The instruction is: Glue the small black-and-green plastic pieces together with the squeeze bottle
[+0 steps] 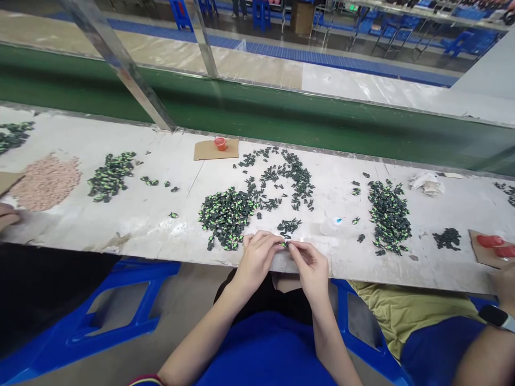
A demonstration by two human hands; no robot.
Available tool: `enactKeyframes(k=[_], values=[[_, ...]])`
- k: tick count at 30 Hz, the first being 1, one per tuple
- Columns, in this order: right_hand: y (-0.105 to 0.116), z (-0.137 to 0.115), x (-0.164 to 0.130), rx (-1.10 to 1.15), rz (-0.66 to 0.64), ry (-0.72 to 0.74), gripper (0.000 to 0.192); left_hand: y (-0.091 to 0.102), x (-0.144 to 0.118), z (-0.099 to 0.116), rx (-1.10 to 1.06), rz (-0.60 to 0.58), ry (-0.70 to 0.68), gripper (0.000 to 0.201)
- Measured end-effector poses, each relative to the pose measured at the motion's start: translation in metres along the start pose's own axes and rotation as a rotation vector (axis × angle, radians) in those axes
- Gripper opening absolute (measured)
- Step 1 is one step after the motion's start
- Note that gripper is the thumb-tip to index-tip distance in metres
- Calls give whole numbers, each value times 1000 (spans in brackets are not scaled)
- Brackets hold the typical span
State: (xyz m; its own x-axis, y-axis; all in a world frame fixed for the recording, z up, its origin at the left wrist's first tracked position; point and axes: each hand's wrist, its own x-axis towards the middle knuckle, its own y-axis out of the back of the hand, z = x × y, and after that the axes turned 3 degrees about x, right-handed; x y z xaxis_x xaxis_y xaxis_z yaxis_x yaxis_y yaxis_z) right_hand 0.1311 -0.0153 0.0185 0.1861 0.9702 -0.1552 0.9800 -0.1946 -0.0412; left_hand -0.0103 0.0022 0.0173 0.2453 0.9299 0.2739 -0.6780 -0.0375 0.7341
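My left hand (pixel 257 256) and my right hand (pixel 309 265) meet at the near edge of the white worktable (pixel 161 214). Together their fingertips pinch one small dark-green part (pixel 285 244). Just beyond the fingers lies a small cluster of the same parts (pixel 288 226). A dense pile of dark parts with light-green marks (pixel 226 215) sits to the left of my hands, and a looser scatter (pixel 287 174) spreads behind it.
A small clear bottle with a blue tip (pixel 332 225) lies right of my hands. More piles: right (pixel 388 214), left (pixel 110 174), a pinkish heap (pixel 46 181). An orange cup sits on cardboard (pixel 220 143). Co-workers' hands show at left (pixel 8 217) and right (pixel 505 284). A green conveyor (pixel 281 115) runs behind.
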Motion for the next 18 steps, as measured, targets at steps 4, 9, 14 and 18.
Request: enactKeyframes(k=[4,9,14,18], values=[[-1,-2,0,42,8,-17,20,4,-3,5,-1,36,-20,19],[-3,-5,-3,34,18,76,14,4,-4,13,15,110,-43,21],[-5,-3,-7,11,70,286,7,5,-2,19,19,192,-117,20],[-4,-1,-6,49,56,302,4,8,-1,19,33,177,-137,21]])
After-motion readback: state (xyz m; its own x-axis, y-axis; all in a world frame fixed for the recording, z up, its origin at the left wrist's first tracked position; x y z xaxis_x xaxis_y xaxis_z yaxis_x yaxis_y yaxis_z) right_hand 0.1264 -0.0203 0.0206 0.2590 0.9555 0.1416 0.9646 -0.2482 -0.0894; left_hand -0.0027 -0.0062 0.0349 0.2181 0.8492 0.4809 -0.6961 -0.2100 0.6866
